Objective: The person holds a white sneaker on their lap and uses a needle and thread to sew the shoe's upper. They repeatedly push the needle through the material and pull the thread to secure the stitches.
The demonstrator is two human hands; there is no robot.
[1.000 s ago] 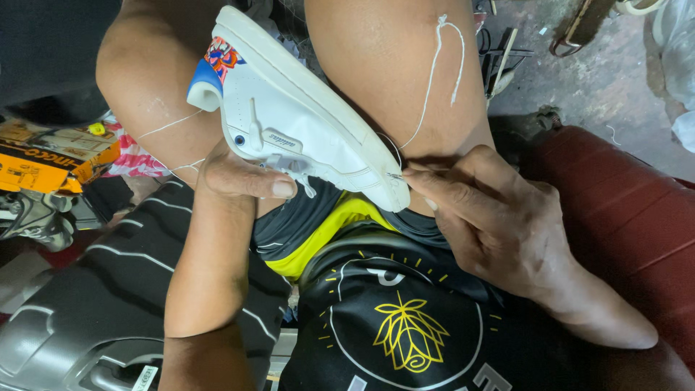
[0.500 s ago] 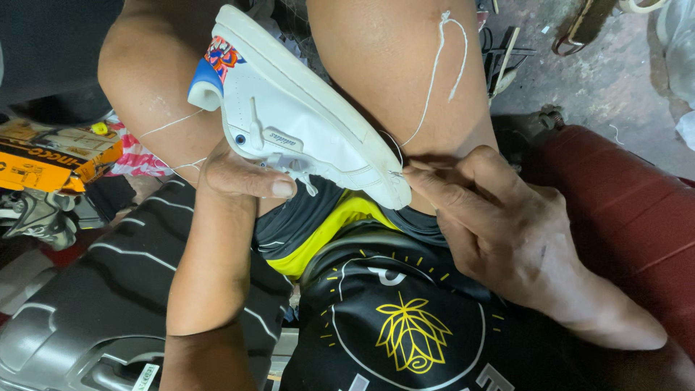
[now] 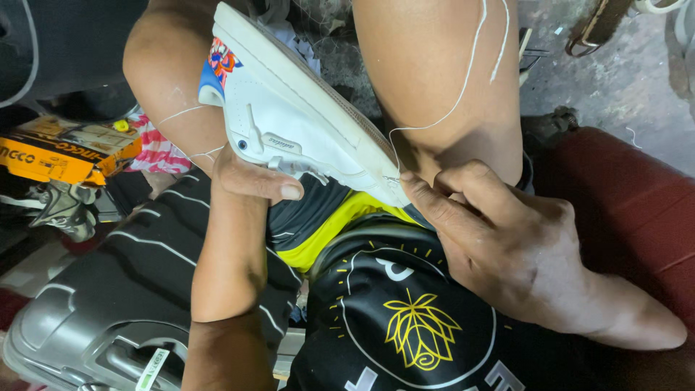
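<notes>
Shoe: a white leather sneaker [image 3: 304,123] with a blue and orange heel patch lies on its side across the person's lap, wedged between the two bare knees, sole turned up and away, toe pointing toward the right hand.
Left hand: the left hand [image 3: 250,177] cups the sneaker's underside near the heel, thumb pressed along its side, closed on it.
Right hand: the right hand [image 3: 499,232] pinches at the toe end of the sneaker, fingertips together where the thin white thread [image 3: 463,94] meets the sole edge.
Thread: runs from the toe up over the right knee.
Surroundings: red cushioned seat [image 3: 630,210] at the right; grey hard-shell suitcase [image 3: 79,326] at lower left; orange cardboard box [image 3: 61,156] at the left edge.
</notes>
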